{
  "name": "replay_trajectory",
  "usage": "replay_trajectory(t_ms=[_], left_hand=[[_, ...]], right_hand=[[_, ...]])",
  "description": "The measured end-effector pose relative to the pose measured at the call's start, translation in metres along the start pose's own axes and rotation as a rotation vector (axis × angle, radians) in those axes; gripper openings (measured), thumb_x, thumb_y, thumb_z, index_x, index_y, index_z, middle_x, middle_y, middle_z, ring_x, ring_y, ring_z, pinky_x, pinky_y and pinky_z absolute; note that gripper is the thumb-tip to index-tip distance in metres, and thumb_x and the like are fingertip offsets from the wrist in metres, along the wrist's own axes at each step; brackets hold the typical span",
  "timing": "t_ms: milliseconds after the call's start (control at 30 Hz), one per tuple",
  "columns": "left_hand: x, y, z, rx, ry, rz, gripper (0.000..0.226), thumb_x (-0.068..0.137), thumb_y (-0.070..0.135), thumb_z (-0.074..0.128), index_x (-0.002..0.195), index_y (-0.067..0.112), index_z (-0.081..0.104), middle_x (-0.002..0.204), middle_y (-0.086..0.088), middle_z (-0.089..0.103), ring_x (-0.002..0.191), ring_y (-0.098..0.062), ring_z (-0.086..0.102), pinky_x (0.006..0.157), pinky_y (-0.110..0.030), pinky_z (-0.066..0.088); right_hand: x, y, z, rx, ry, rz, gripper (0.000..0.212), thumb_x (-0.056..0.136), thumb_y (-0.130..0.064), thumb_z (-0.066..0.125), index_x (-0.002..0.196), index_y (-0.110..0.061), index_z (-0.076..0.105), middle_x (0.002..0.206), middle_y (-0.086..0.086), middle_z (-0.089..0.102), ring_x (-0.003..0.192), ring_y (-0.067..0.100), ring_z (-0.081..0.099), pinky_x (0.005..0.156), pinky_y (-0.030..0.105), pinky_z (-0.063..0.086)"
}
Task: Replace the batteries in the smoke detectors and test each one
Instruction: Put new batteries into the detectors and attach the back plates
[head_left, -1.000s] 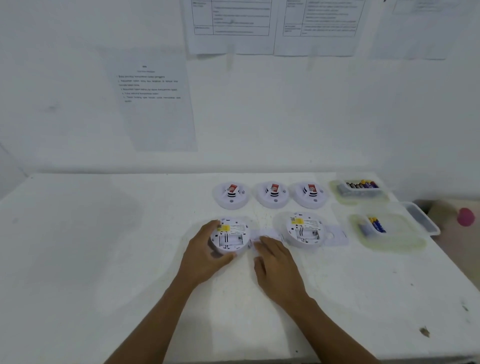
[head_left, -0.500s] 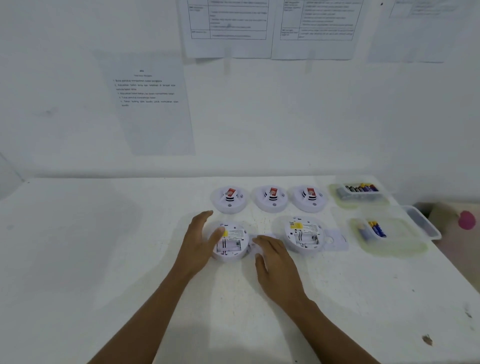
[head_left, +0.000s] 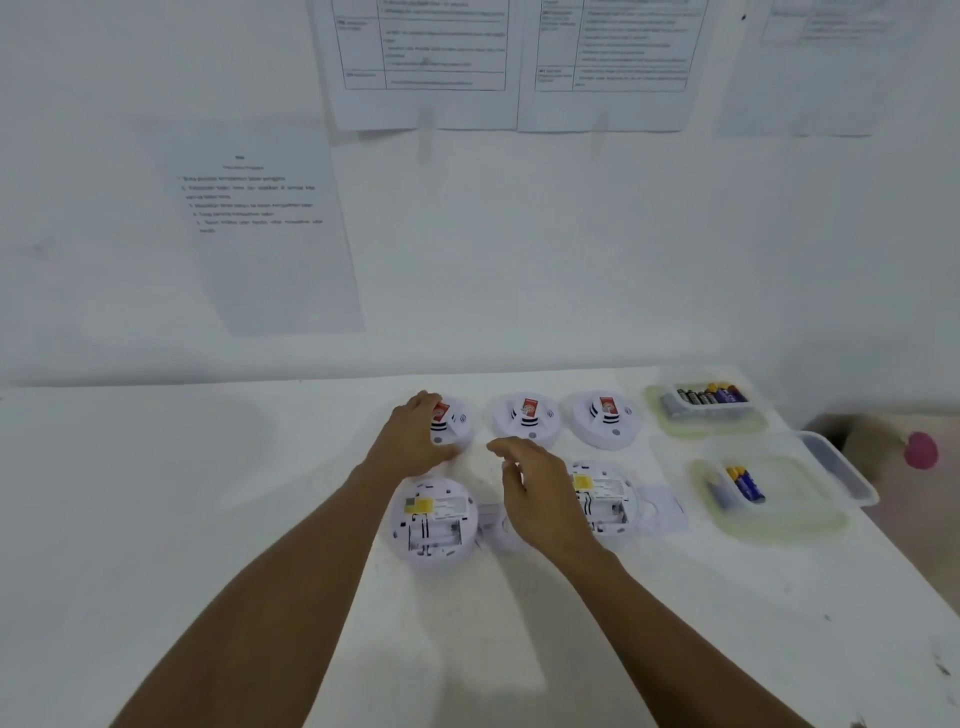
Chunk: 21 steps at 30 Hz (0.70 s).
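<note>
The near half of the tabletop (head_left: 701, 649) is bare, which leaves open room by the front edge to set a detector down and work on it. Mid-table, two detectors lie face down with their battery bays showing: the left opened detector (head_left: 434, 522), and the right opened detector (head_left: 605, 501) with a loose cover (head_left: 662, 509) just beside it. The right hand (head_left: 540, 493) hovers between them, fingers relaxed and holding nothing. The left hand (head_left: 415, 439) is stretched over the closed detector (head_left: 454, 421) at the left of the back row. Its fingers are loosely spread, but blur hides any contact. This one looks like the next to fetch. It is best gripped by its rim, lifted clear of the middle detector (head_left: 527, 418), and carried round the opened pair. Along the right edge stand the near tray (head_left: 810, 499) and the far tray (head_left: 675, 410) of batteries, so sweeps that way should stay short.
</note>
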<state>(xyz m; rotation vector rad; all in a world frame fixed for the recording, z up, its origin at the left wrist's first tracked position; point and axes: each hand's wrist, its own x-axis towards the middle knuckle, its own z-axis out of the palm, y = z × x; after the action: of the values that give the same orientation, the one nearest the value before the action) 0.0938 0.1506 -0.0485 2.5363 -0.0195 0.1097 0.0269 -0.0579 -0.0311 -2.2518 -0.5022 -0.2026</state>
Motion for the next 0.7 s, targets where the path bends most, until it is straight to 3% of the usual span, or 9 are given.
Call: replay_trajectory(t_ms=[100,233,333,400,533,600,700], left_hand=[[-0.005,0.009,-0.006,-0.213,0.116,-0.071,0.057,0.072,0.037,0.083,0.114,0.012,0.053,0.103,0.005,0.06,0.092,-0.017,0.06,0.077,-0.027,0.045],[-0.015,0.033,-0.028,-1.047,0.109,-0.217,0.05,0.07,0.043,0.069,0.111,0.017,0.055,0.112,-0.005,0.061,0.095,-0.019,0.061,0.078,-0.031,0.049],[-0.025,0.054,-0.04,-1.528,0.005,-0.193,0.045,0.077,0.035,0.056,0.116,0.012,0.061,0.104,-0.01,0.068,0.092,-0.022,0.064,0.078,-0.035,0.053],[-0.031,0.063,-0.043,-1.648,-0.03,-0.19,0.044,0.081,0.035,0.053,0.115,0.009,0.062,0.101,-0.013,0.069,0.091,-0.025,0.065,0.077,-0.036,0.056],[-0.038,0.066,-0.044,-1.674,0.025,-0.231,0.044,0.09,0.046,0.045,0.109,0.013,0.067,0.097,-0.011,0.072,0.084,-0.023,0.07,0.08,-0.037,0.053],[-0.039,0.064,-0.044,-1.66,0.06,-0.233,0.048,0.095,0.048,0.039,0.114,0.013,0.065,0.097,-0.011,0.072,0.085,-0.022,0.071,0.08,-0.034,0.054],[-0.041,0.063,-0.044,-1.662,0.088,-0.261,0.057,0.096,0.052,0.04,0.131,0.011,0.058,0.11,-0.013,0.066,0.096,-0.024,0.066,0.084,-0.033,0.055]], right_hand=[[0.009,-0.001,-0.003,0.056,0.011,0.015,0.032,0.096,-0.003,0.045,0.121,-0.013,0.063,0.119,0.001,0.067,0.108,0.013,0.061,0.094,0.027,0.05],[0.033,-0.012,-0.003,0.171,0.028,0.037,0.028,0.096,-0.014,0.053,0.122,-0.015,0.062,0.119,-0.002,0.066,0.104,0.009,0.061,0.094,0.035,0.051],[0.053,-0.032,-0.002,0.24,0.038,0.047,0.036,0.092,-0.027,0.062,0.128,-0.02,0.058,0.124,-0.009,0.061,0.104,0.006,0.059,0.087,0.024,0.052],[0.062,-0.045,-0.001,0.292,0.068,0.034,0.038,0.089,-0.029,0.066,0.126,-0.02,0.06,0.12,-0.01,0.061,0.104,0.005,0.059,0.081,0.015,0.049],[0.066,-0.058,0.005,0.328,0.115,0.015,0.035,0.085,-0.026,0.071,0.118,-0.017,0.067,0.115,-0.003,0.067,0.098,0.007,0.062,0.085,0.023,0.053],[0.064,-0.062,0.006,0.346,0.128,0.01,0.035,0.082,-0.027,0.074,0.116,-0.018,0.068,0.112,-0.006,0.067,0.096,0.006,0.062,0.083,0.02,0.053],[0.061,-0.069,0.008,0.335,0.149,-0.005,0.035,0.079,-0.028,0.076,0.113,-0.022,0.069,0.111,-0.01,0.067,0.097,0.007,0.063,0.086,0.028,0.055]])
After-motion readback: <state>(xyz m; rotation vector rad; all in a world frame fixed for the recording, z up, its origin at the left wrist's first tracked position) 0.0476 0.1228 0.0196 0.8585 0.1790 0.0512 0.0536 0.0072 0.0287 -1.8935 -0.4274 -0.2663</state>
